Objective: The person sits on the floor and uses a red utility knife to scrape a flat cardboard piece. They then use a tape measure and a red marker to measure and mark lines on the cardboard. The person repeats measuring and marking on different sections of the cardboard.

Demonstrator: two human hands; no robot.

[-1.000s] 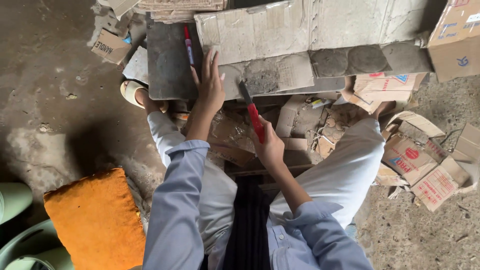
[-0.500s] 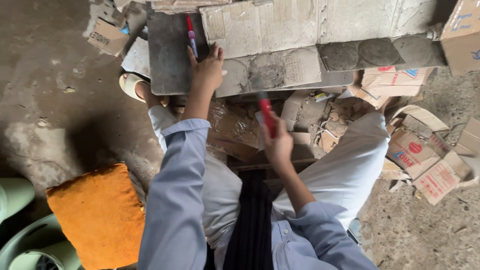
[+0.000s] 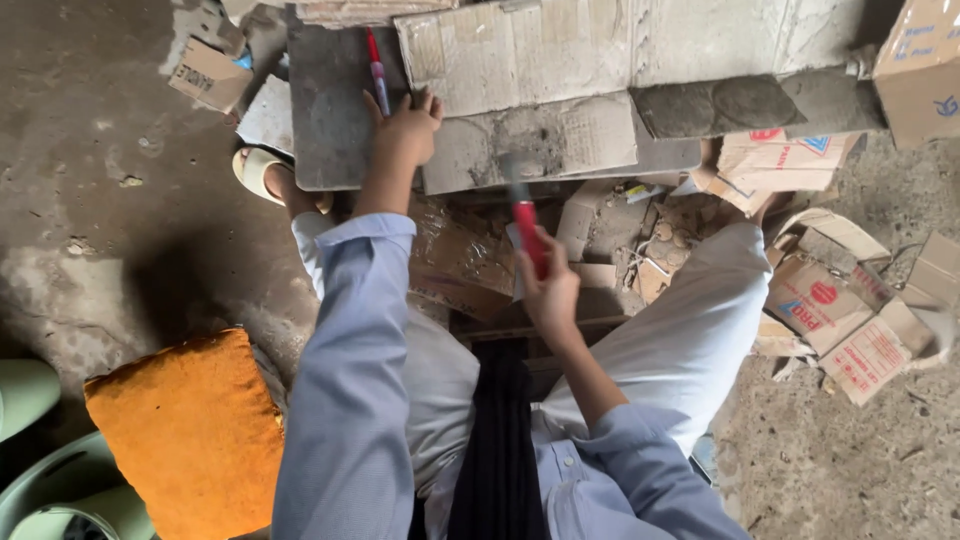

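Note:
My left hand (image 3: 405, 130) rests with closed fingers at the edge of a dark grey tile (image 3: 330, 110), beside a red marker pen (image 3: 377, 70) that lies on the tile. Whether the fingers grip the pen I cannot tell. My right hand (image 3: 550, 290) is shut on the red handle of a tool (image 3: 527, 225), held upright and blurred at its tip, in front of a dusty grey slab (image 3: 540, 135). Flattened cardboard sheets (image 3: 560, 45) cover the slabs beyond. I sit with knees apart, in white trousers.
An orange cushion (image 3: 190, 430) lies at lower left on a green seat (image 3: 40, 490). Torn cardboard boxes (image 3: 850, 310) litter the ground at right, and another box (image 3: 920, 70) stands top right. A sandalled foot (image 3: 262, 172) shows by the tile. The concrete floor (image 3: 100, 200) is dusty.
My left hand slid left from the slab onto the dark tile by the pen. My right hand raised the red-handled tool upward toward the slab.

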